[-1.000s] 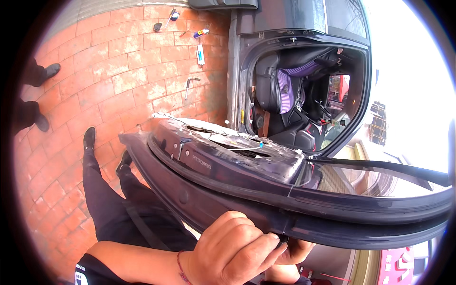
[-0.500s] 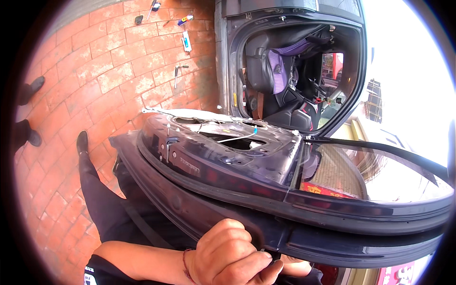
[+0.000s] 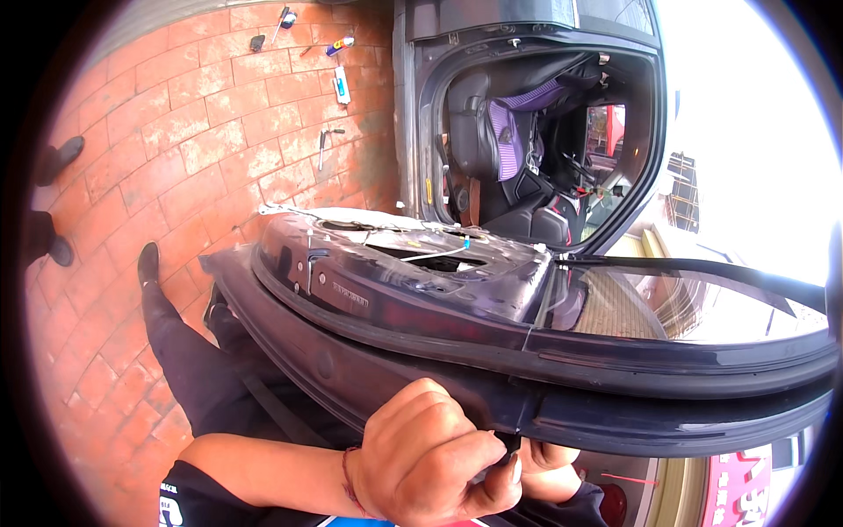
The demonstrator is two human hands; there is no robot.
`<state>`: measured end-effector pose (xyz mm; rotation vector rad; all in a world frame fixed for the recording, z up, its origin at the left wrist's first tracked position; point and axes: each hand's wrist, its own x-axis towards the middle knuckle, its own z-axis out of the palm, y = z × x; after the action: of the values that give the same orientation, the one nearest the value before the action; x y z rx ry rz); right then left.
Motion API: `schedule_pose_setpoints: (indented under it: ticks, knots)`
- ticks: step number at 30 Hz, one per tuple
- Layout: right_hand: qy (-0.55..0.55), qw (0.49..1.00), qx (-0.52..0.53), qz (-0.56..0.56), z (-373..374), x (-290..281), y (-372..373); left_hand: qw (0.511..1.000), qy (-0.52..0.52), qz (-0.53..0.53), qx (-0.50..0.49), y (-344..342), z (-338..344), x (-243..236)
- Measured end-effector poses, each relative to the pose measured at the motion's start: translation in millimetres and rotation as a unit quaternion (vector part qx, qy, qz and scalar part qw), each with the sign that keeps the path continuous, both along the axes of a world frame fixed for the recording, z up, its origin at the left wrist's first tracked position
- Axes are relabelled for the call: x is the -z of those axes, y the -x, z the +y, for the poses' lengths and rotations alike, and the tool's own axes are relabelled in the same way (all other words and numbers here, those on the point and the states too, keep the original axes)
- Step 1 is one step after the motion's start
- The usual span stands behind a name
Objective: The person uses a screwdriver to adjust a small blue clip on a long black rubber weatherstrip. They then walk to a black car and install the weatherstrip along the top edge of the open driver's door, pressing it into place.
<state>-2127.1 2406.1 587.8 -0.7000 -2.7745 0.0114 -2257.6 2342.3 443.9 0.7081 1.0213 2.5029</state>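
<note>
My left hand (image 3: 430,452), a red string round its wrist, is closed with thumb and bent fingers round a small black piece (image 3: 507,446) at the outer side of the dark car door (image 3: 369,373). Just right of it, partly hidden behind it, my right hand (image 3: 546,458) has its visible fingers curled close to the same piece. What the right hand grips is hidden. The door stands open, its inner panel off, so bare metal with cut-outs (image 3: 439,261) shows. A thin white cable with a blue clip (image 3: 466,243) lies across one opening.
Beyond the door is the car's open doorway with a black and purple seat (image 3: 509,140). On the red brick paving lie a wrench-like tool (image 3: 325,147), a white and blue packet (image 3: 341,86) and a spray can (image 3: 339,46). Another person's shoes (image 3: 63,158) are at far left.
The view has shifted slightly, so the door sits a little higher in it. My left hand has turned a little, and the black piece at its fingertips shows more. More of my right hand shows.
</note>
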Motion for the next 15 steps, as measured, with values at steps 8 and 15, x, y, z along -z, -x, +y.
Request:
schedule_pose_setpoints:
  ticks: [8,15]
  knots:
    - [-0.015,0.999,-0.030,-0.038,0,40,7,0.998,-0.036,-0.013,0.048,1,-11,10]
    - [-0.033,0.996,-0.056,-0.060,-3,45,13,0.993,-0.083,-0.053,0.069,3,-21,24]
